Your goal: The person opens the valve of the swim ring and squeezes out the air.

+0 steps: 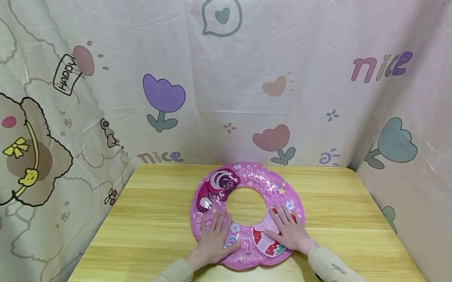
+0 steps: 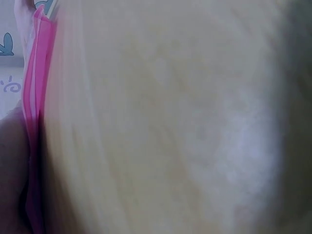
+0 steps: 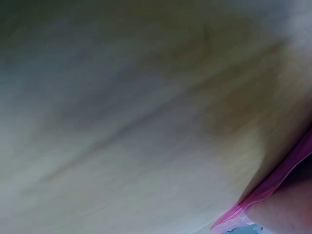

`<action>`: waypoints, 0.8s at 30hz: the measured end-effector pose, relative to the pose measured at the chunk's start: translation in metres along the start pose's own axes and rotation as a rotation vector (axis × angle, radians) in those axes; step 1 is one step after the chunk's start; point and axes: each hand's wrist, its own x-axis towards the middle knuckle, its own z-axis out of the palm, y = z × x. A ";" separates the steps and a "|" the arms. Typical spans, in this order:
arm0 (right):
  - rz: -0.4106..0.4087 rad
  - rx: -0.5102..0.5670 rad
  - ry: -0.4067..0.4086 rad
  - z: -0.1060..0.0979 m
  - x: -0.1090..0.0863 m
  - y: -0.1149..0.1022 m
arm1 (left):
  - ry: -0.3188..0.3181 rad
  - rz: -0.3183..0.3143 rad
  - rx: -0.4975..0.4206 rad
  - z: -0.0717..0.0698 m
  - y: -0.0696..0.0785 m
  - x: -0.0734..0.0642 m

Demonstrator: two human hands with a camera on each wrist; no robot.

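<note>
A pink swim ring (image 1: 246, 173) lies flat on the wooden table, printed with a dark pink bear at its upper left and a strawberry picture at its lower right. My left hand (image 1: 213, 241) rests on the ring's lower left part, fingers spread and pointing away from me. On the lower right part, over the strawberry print, my right hand (image 1: 290, 232) lies with its fingers straight. In the left wrist view the ring's edge (image 2: 39, 73) shows as a thin pink strip beside the hand. The right wrist view has a similar pink edge (image 3: 273, 183) under the hand.
The light wooden table (image 1: 154, 214) extends to both sides of the ring. Behind it hangs a pale cloth (image 1: 216, 66) printed with tulips, hearts and words, and more printed cloth (image 1: 437, 183) closes off the right side. Another cloth (image 1: 73, 163) hangs at the left.
</note>
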 end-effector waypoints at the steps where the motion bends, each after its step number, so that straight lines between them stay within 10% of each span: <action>1: 0.001 0.000 -0.002 0.000 0.000 0.000 | 0.002 0.000 0.000 0.000 0.000 0.000; 24: -0.014 0.006 0.033 0.004 0.000 0.002 | 0.009 0.001 0.022 0.002 0.000 0.001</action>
